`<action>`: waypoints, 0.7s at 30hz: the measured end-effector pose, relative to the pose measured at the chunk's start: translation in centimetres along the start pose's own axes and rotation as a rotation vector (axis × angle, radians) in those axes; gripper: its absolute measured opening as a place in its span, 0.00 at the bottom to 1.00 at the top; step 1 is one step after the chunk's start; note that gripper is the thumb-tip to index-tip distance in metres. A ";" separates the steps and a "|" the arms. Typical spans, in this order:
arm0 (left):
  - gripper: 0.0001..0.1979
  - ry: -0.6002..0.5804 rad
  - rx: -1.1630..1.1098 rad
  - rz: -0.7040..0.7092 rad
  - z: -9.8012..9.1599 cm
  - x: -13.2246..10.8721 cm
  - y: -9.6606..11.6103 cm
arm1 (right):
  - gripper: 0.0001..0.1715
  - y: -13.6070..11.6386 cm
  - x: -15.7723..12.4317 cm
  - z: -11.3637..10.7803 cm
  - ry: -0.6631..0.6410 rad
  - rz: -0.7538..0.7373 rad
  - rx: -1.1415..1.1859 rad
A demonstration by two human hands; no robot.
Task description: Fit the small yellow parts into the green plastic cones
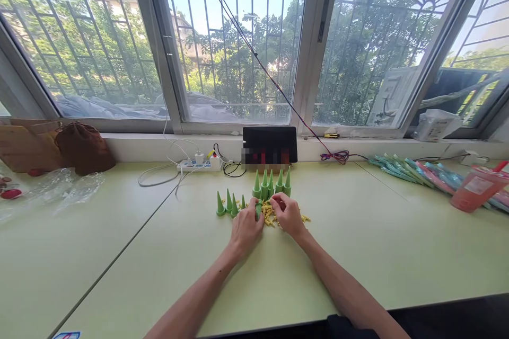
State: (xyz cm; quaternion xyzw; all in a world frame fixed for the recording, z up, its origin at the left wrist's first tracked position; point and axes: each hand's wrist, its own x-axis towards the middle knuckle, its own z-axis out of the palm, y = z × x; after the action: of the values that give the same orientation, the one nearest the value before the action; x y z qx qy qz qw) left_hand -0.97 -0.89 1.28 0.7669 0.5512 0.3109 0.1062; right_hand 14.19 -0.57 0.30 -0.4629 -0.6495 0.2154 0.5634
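Observation:
My left hand is closed around a green cone-shaped piece, part of which shows between thumb and fingers. Just right of it, my right hand has its thumb and fingertips pinched together; what they hold, if anything, is too small to make out. Under and between both hands lies a loose pile of small yellow pieces. Behind the pile stand several taller green cones, upright in a tight group. To the left of my left hand, several shorter green cones also stand upright on the pale table.
A dark-screened tablet leans at the windowsill. Left of it lies a white power strip with cables. A red drink cup and coloured plastic packets are at right. A brown bag and clear plastic sit at left.

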 end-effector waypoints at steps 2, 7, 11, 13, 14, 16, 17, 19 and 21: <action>0.15 0.030 -0.046 0.011 0.0 0.0 0.0 | 0.17 0.0 0.0 0.0 0.010 0.000 0.005; 0.15 0.103 -0.176 0.048 0.2 0.0 0.1 | 0.20 0.1 0.0 -0.1 0.028 0.015 0.021; 0.17 0.126 -0.266 0.079 0.3 0.1 0.2 | 0.22 0.0 0.0 -0.1 0.010 0.067 0.064; 0.17 0.126 -0.295 0.092 0.4 0.1 0.2 | 0.22 -0.1 0.0 -0.1 0.001 0.085 0.089; 0.18 0.123 -0.304 0.097 0.4 0.1 0.2 | 0.22 -0.1 0.0 -0.2 0.000 0.091 0.099; 0.19 0.116 -0.312 0.104 0.5 0.1 0.2 | 0.21 -0.3 0.0 -0.2 0.001 0.097 0.110; 0.19 0.110 -0.314 0.106 0.6 0.1 0.1 | 0.21 -0.3 0.0 -0.2 0.002 0.098 0.112; 0.21 0.095 -0.319 0.108 0.6 0.1 0.1 | 0.20 -0.4 0.0 -0.2 0.000 0.096 0.112; 0.23 0.084 -0.326 0.106 0.5 0.1 0.1 | 0.20 -0.5 -0.1 -0.3 -0.005 0.093 0.115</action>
State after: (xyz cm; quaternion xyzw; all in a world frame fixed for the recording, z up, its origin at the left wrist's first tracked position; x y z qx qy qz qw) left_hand -0.56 -0.77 0.94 0.7539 0.4562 0.4331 0.1898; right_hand 14.27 -0.94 0.75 -0.4591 -0.6151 0.2794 0.5769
